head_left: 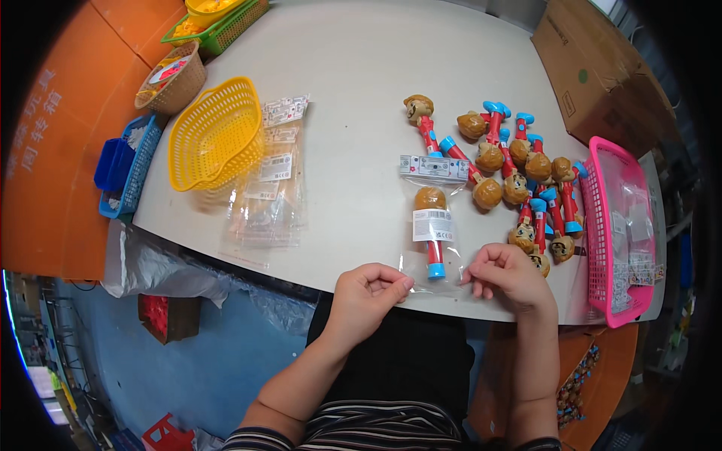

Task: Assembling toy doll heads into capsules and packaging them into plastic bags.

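Observation:
A clear plastic bag [449, 263] with a printed header lies at the table's front edge. Inside it is a toy figure [435, 252] with a round brown head, red body and blue end, partly covered by a white label. My left hand [368, 297] pinches the bag's lower left corner between thumb and forefinger. At the lower right corner, the fingers of my right hand [508, 278] are closed on the same bag. To the right lies a loose pile of similar figures [519, 184], some face up and some face down.
A stack of flat clear bags [278, 195] lies left, beside a yellow basket [218, 135]. A pink basket [602, 225] holding bagged items stands at the right edge, near a cardboard box [594, 75]. Blue [135, 173], tan [180, 83] and green [233, 30] baskets line the left side.

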Demonstrator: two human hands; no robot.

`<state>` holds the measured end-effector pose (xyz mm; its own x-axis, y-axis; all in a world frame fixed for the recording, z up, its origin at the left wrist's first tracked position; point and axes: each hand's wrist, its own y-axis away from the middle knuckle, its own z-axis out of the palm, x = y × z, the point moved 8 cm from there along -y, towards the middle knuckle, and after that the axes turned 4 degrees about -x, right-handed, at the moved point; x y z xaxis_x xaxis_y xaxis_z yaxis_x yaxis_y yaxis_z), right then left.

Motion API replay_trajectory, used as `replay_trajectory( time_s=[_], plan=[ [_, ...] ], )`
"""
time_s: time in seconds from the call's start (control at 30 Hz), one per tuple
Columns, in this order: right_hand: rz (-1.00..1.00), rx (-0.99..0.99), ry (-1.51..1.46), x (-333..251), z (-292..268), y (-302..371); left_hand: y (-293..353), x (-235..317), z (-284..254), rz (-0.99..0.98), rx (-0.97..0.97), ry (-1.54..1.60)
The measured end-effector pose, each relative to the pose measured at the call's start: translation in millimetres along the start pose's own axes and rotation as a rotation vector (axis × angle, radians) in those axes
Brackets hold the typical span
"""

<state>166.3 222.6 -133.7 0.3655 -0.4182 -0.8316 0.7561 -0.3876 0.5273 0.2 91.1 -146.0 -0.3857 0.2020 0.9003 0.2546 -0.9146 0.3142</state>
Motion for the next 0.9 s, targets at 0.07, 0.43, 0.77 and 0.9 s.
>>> replay_trajectory(
  time_s=[0.07, 0.43, 0.77, 0.9],
  plan=[
    [0.018, 0.032, -0.049, 0.7, -2.3, 5.7, -0.7, -1.3, -1.0, -0.014, -0.02, -0.007],
    [-0.154, 0.185, -0.118, 8.5, 16.7, 13.3, -0.9, -3.6, 4.4, -0.054, -0.053, 0.048],
    [-0.019, 0.113, -0.181, 17.9, 1.2, 10.1, -0.4, -4.7, 4.6, -0.049, -0.073, 0.048],
    [0.011, 0.035, -0.197, 15.8, 5.8, 11.4, -0.1, -7.1, 4.9, -0.045, -0.053, 0.055]
  ],
)
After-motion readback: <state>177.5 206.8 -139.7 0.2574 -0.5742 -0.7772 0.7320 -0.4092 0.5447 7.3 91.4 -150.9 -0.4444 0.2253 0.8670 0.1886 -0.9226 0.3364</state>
